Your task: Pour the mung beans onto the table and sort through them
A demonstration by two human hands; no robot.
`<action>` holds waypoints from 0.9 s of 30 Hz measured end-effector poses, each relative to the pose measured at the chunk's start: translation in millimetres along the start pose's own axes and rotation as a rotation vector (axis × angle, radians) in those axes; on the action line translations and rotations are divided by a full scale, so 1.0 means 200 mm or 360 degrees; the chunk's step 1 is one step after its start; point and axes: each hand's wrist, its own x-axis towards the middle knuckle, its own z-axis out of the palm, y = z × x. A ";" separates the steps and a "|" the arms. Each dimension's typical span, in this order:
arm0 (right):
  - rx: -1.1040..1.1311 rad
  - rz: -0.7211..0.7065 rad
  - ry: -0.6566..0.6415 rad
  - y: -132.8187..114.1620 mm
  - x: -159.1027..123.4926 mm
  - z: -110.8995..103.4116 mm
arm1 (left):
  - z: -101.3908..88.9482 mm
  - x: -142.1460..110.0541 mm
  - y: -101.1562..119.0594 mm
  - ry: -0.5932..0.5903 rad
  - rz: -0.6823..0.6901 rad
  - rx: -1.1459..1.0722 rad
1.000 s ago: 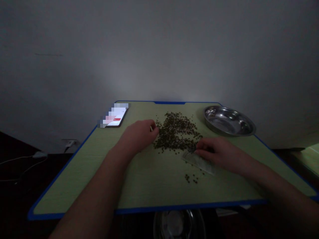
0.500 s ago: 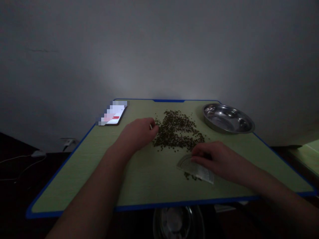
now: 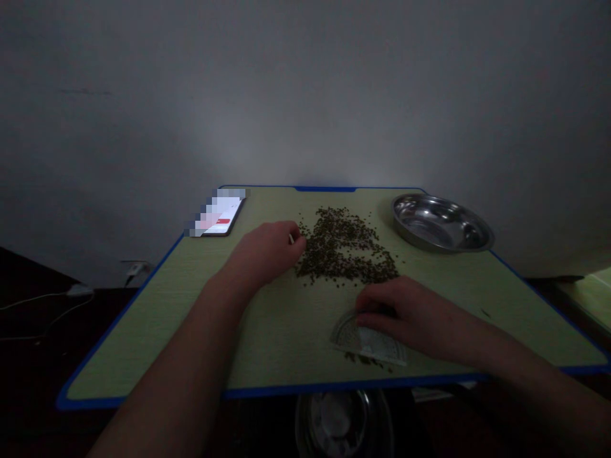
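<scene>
A clear protractor (image 3: 370,340) is pinched between the thumb and fingers of my right hand (image 3: 394,312), its straight edge toward me. Along that edge lie a few small dark grains (image 3: 365,360), near the front of the table. Farther back, a loose pile of dark grains or beans (image 3: 341,245) spreads over the table's middle. My left hand (image 3: 274,248) rests at the pile's left side with its fingers curled together; what they hold, if anything, is hidden.
A shallow steel bowl (image 3: 442,222) stands at the back right of the pale green table (image 3: 181,337). A lit phone (image 3: 219,213) lies at the back left. Below the front edge sits another metal bowl (image 3: 344,423). A plug and cables (image 3: 136,270) are beyond the left edge.
My right hand has drawn the protractor toward me, and the few grains at its edge have moved nearer the front edge. My left hand stays beside the pile.
</scene>
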 end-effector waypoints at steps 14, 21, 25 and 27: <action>-0.0023 -0.0115 -0.0133 -0.04 -0.01 0.01 | 0.00 0.00 0.00 -0.0010 0.0017 -0.0024; -0.0017 -0.0179 -0.0193 -0.06 0.00 0.00 | 0.01 0.00 0.00 0.0001 0.0020 -0.0026; -0.0023 -0.0217 -0.0225 -0.06 0.01 0.00 | 0.00 -0.01 0.00 0.0017 0.0037 -0.0046; -0.0008 -0.0215 -0.0241 -0.06 0.02 0.00 | 0.00 -0.01 0.01 0.0033 0.0061 -0.0099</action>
